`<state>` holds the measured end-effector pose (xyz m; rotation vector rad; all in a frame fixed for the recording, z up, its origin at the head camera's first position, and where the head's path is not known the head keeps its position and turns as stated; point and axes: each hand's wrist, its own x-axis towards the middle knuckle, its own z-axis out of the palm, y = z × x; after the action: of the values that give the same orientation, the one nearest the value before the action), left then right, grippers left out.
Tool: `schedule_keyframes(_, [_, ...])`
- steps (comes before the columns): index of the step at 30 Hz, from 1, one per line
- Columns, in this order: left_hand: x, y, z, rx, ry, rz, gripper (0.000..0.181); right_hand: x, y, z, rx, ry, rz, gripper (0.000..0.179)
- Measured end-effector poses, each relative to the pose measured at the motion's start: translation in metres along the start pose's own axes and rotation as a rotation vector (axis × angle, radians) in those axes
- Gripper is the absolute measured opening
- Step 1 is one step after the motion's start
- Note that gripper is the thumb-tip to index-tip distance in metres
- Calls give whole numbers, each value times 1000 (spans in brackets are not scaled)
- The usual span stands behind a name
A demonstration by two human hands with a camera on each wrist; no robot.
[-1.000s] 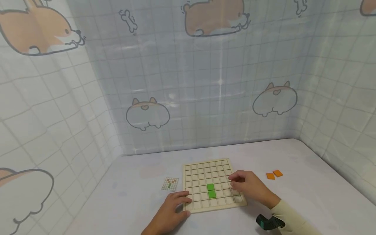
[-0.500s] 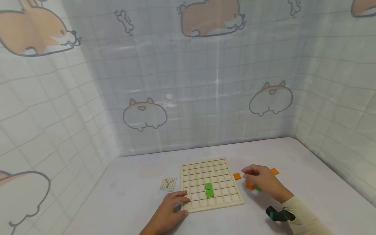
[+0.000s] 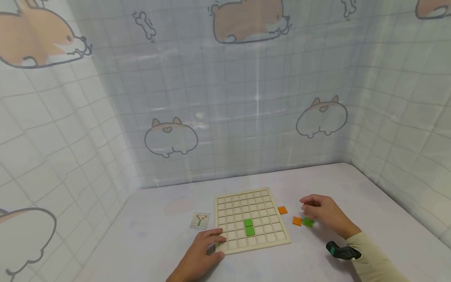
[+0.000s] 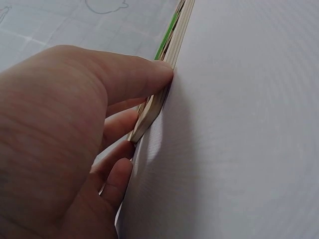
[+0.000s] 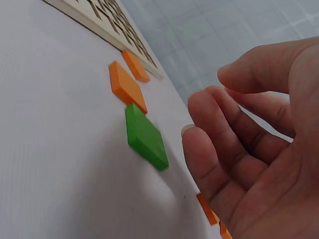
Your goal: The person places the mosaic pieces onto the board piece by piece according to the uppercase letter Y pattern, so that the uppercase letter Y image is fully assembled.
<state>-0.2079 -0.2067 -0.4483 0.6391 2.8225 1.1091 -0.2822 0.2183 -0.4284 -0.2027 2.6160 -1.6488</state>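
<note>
A light wooden grid board [image 3: 253, 247] lies on the table with two green square tiles [image 3: 249, 227] set one behind the other in its cells. My left hand [image 3: 202, 250] rests at its near left corner, fingers over the left edge. In the left wrist view the thumb [image 4: 134, 77] touches the board's side. Right of the board, my right hand [image 3: 329, 213] hovers above the table with loosely bent fingers, nothing visible in it. By it lie a loose green tile [image 5: 144, 137] and an orange tile [image 5: 127, 87]; another orange tile [image 3: 283, 210] is at the board's right edge.
Left of the board lies a small pattern card [image 3: 200, 221] with a coloured figure on a grid. More orange tiles [image 5: 207, 209] show beneath the right hand in its wrist view. Printed curtain walls [image 3: 225, 117] stand behind and beside the table.
My right hand has moved right, from over the board's right side to beyond the loose tiles, uncovering orange and green ones. The left hand stays at the board's corner.
</note>
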Motion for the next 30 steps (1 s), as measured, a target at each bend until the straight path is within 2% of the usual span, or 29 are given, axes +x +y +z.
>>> schedule_keyframes(6, [1,0,-1,7,-7,-6,33,-1,6,-5,-41,-9,11,37])
schedule_keyframes(12, [1,0,-1,18,-18,-7,34,-4,10,-7,-93,-76,57,35])
schedule_keyframes(19, [2,-4,1,34,-32,2,35,-7,20,-10,-154,-159,-93,31])
schedule_keyframes(30, [1,-3,0,29,-25,21,34,-14,19,-10,-193,-181,-59,31])
